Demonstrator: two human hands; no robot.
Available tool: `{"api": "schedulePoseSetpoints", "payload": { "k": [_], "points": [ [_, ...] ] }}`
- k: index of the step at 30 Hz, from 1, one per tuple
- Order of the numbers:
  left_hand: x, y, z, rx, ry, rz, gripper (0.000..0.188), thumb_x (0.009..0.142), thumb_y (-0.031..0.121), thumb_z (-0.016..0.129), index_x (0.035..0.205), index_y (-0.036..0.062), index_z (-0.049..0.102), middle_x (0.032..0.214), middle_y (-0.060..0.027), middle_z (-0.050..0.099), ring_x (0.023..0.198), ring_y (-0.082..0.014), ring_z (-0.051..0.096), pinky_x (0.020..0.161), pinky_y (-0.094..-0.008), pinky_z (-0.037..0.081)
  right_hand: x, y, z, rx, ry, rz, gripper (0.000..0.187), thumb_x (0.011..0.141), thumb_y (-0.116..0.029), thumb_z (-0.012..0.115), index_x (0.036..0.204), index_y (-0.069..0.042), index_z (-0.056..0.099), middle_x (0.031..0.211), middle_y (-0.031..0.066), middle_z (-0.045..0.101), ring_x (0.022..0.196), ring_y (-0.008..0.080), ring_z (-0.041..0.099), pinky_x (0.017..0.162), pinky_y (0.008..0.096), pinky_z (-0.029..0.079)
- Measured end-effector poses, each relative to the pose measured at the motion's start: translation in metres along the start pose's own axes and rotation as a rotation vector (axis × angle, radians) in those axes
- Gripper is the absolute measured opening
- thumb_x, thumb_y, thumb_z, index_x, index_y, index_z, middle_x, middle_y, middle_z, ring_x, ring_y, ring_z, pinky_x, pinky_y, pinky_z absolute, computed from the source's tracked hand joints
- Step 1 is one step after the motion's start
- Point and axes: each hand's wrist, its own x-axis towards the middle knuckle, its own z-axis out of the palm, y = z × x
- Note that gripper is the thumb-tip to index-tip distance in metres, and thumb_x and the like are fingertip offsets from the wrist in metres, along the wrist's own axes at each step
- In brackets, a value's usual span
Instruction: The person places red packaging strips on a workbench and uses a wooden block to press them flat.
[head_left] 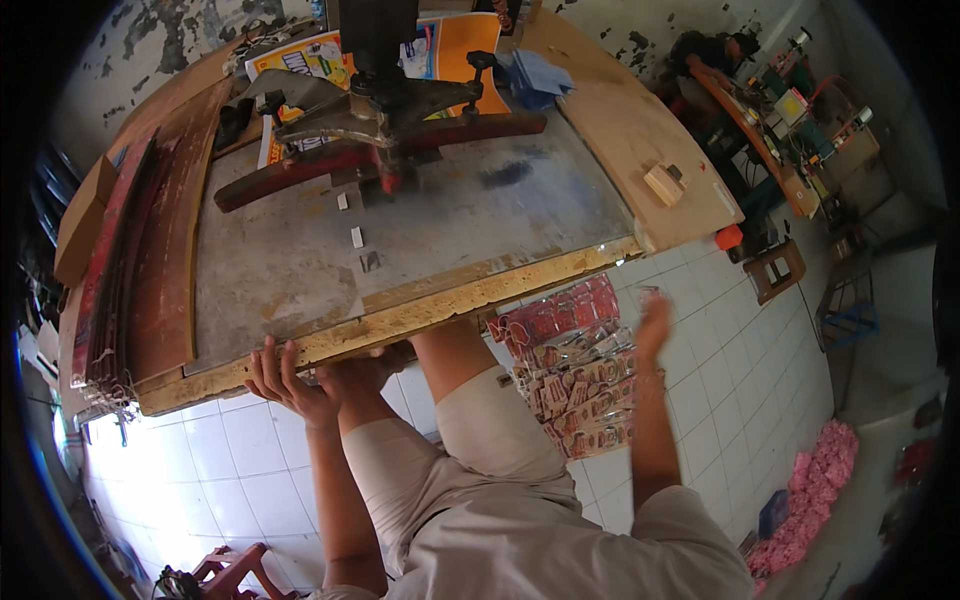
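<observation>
My left hand (292,385) rests its spread fingers against the worn, yellowish front edge (430,318) of the worktable. Out to the right, my right hand (652,325) is raised over the floor beside the table; its fingers are blurred, and whether they hold anything is unclear. Below and left of it, printed card packs and a red sheet (560,315) lie spread on the tiles. On the table is a scuffed grey plate (290,270) with small white pieces (357,237) on it. A dark metal frame with a red bar (470,128) stands across its far part.
Long reddish boards (165,250) lie along the table's left side. A small wooden block (663,185) sits on the right-hand board. Blue sheets (538,78) and orange printed sheets (470,50) lie at the back. Another person (712,62) works at a far bench. Pink bundles (810,495) lie at lower right.
</observation>
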Motion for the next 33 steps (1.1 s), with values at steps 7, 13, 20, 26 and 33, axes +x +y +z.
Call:
{"api": "schedulePoseSetpoints", "payload": {
  "k": [7,13,20,26,33],
  "points": [
    [0.004,-0.011,-0.019,0.122,-0.053,0.061,0.049,0.116,0.042,0.048,0.152,0.0115,0.062,0.162,-0.0133,0.061,0.157,-0.0394,0.048,0.133,-0.0613,0.024,-0.24,-0.151,0.057,0.347,-1.086,0.045,0.035,0.109,-0.015,0.06,0.138,-0.001,0.074,0.132,0.0174,0.079,0.127,0.034,0.073,0.111,0.0466,0.055],
    [0.03,-0.049,-0.059,-0.097,-0.214,-0.035,0.046,0.116,0.039,0.055,0.148,0.0069,0.065,0.146,-0.0124,0.074,0.137,-0.0339,0.066,0.127,-0.0484,0.033,-0.267,-0.156,0.051,0.424,-1.319,-0.009,0.038,0.104,-0.022,0.065,0.133,-0.003,0.077,0.127,0.021,0.081,0.122,0.0397,0.075,0.105,0.0502,0.059],
    [0.202,-0.18,-0.157,0.377,0.156,-0.024,0.037,0.101,0.019,0.084,0.136,0.0057,0.076,0.138,-0.0155,0.077,0.129,-0.0387,0.071,0.114,-0.0509,0.052,-0.27,-0.086,0.031,0.462,-1.281,-0.472,0.024,0.101,-0.023,0.067,0.111,-0.004,0.077,0.11,0.0269,0.078,0.107,0.0491,0.075,0.092,0.0579,0.061],
    [0.236,-0.31,-0.192,0.581,-0.372,-0.203,0.06,0.109,0.038,0.074,0.156,0.0013,0.064,0.158,-0.024,0.065,0.15,-0.0424,0.059,0.126,-0.0521,0.043,-0.29,-0.111,0.023,0.393,-1.453,-0.158,0.026,0.104,-0.019,0.064,0.121,-0.006,0.079,0.115,0.0273,0.079,0.109,0.05,0.075,0.094,0.056,0.062],
    [0.222,-0.29,-0.198,0.216,-0.499,-0.398,0.065,0.097,0.035,0.089,0.151,0.004,0.07,0.153,-0.0217,0.071,0.14,-0.0387,0.068,0.119,-0.0495,0.052,-0.267,-0.129,0.027,0.245,-1.535,-0.124,0.027,0.106,-0.02,0.065,0.124,-0.005,0.078,0.114,0.0264,0.079,0.108,0.0492,0.076,0.095,0.0556,0.061]
  ]
}}
